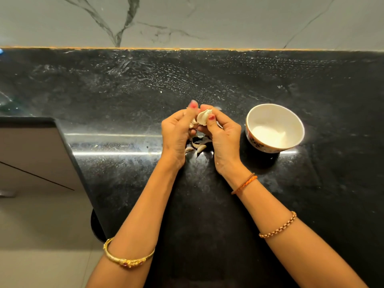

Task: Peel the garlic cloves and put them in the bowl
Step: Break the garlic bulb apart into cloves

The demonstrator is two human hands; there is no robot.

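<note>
We are pinching a garlic clove [204, 117] with both hands' fingers [211, 117] clamped on it; its papery skin could tear, or the clove slip onto the bench [124, 96], missing the bowl [274, 128].

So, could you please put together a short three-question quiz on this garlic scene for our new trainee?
1. True or false: the bowl stands to the right of both hands.
2. Where is the garlic clove being worked on? A) in the bowl B) held between the left hand and right hand C) lying alone on the counter
3. What lies on the counter below the hands?

Key: 1 true; 2 B; 3 loose garlic pieces and skins.
</note>
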